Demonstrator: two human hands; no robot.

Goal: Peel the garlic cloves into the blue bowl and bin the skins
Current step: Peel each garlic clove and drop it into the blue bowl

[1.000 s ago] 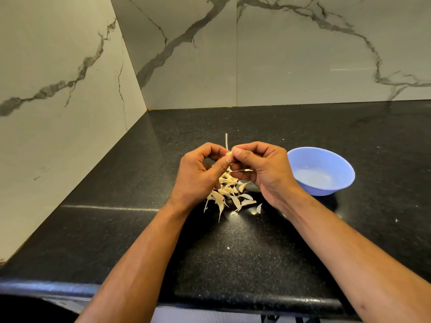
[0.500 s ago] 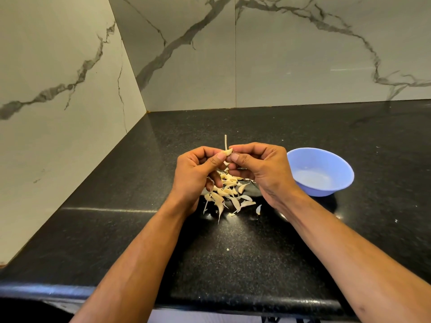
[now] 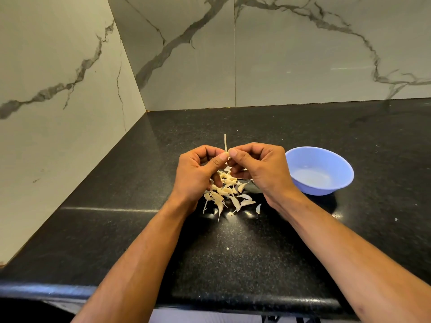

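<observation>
Hands (image 3: 198, 173) (image 3: 258, 169) raised, thumbs pinching garlic stem (image 3: 225, 142) (fingers curled)

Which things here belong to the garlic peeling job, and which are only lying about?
Belong to the job:
left hand
right hand
garlic stem, pinched by both
garlic pile
blue bowl

Only lying about:
small crumb
black counter

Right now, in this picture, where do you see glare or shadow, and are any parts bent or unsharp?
Head view: bright glare streaks lie on the black counter left of the left hand and among the garlic pieces; a dark shadow sits beside the blue bowl; the wide lens tilts the wall seams; both hands, the right hand too, look sharp.
</observation>
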